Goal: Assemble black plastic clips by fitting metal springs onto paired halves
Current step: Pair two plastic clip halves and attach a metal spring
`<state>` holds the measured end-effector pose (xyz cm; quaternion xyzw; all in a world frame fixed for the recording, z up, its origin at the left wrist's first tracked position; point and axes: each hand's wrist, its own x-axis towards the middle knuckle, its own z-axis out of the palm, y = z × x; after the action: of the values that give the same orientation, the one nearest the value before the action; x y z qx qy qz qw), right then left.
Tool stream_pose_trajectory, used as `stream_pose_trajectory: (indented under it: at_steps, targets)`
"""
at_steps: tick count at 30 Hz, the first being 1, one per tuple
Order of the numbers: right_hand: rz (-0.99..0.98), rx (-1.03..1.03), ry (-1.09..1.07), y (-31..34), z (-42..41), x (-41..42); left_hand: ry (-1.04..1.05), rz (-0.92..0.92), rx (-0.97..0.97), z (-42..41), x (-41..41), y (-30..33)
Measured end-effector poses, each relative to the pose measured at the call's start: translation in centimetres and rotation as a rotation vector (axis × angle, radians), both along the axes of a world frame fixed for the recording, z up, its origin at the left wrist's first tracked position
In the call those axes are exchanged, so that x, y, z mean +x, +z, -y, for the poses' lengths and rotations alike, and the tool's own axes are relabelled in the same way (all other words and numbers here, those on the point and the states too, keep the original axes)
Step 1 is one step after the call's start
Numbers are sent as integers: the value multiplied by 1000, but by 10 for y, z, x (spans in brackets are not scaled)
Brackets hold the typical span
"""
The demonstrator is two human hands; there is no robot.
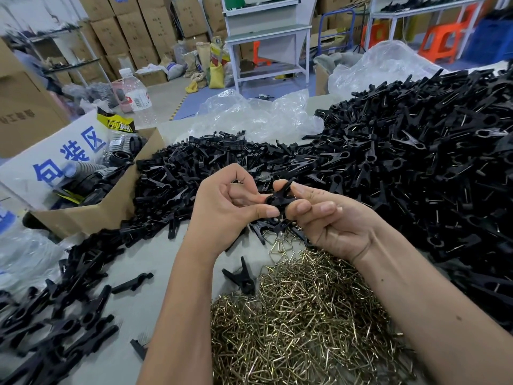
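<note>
Looking down from the head camera, nearest me is the heap of brass-coloured metal springs [305, 323] on the table [155, 298], still plentiful, so supply is no limit. A few loose black halves [132, 283] and one assembled clip [242, 276] lie just beside that heap.

Above them, my left hand [222, 209] and right hand [330, 218] meet around a single black clip [279, 197]. The left pinches it between thumb and curled fingers; the right has its fingertips curled against the other end. Whether a spring is already seated on this pair I cannot tell, since the fingers hide the joint. I judge this one to be mid-fitting.

Farther out, a broad pile of unassembled halves [194, 168] spreads left of centre, beside a cardboard box [91, 215]. To the right rises a much larger mound of finished clips [416, 151], many showing metal wire. So a great deal is done, yet the pile of halves suggests plenty remains.
</note>
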<state>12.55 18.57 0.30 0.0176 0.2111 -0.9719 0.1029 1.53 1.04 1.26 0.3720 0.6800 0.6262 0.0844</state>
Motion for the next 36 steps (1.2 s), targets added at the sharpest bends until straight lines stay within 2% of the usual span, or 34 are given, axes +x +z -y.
stream_pose_trajectory:
  at_steps: [5, 7, 11, 15, 19, 21, 24, 26, 28, 32, 34, 36]
  targets:
    - [-14, -27, 0, -3, 0, 1, 13, -62, -14, -1, -1, 0]
    - [-60, 62, -28, -3, 2, 1, 21, -86, -17, -2, -3, 2]
    - [-119, 529, -275, 5, 3, -2, 80, -101, -154, 9, -12, 1]
    - [20, 940, -741, 6, -2, -6, 378, -225, -507, 24, -23, -8]
    - [36, 1163, -767, 1, 1, -8, 283, -182, -793, 27, -25, -11]
    - [18, 1337, -799, -1, 6, -9, 249, -185, -859, 24, -23, -12]
    - [-126, 1838, -826, -7, 17, -10, 260, -183, -862, 22, -23, -12]
    - [-264, 2179, -679, -11, 27, -9, 267, -203, -845, 22, -24, -13]
    - [-333, 2395, -513, -19, 33, -11, 282, -217, -810, 23, -24, -14]
    - [-312, 2553, -332, -31, 37, -12, 328, -211, -736, 22, -26, -16]
    - [-305, 2513, -354, -33, 38, -13, 355, -190, -673, 21, -27, -17]
    - [-294, 2386, -459, -32, 39, -14, 332, -119, -576, 21, -26, -16]
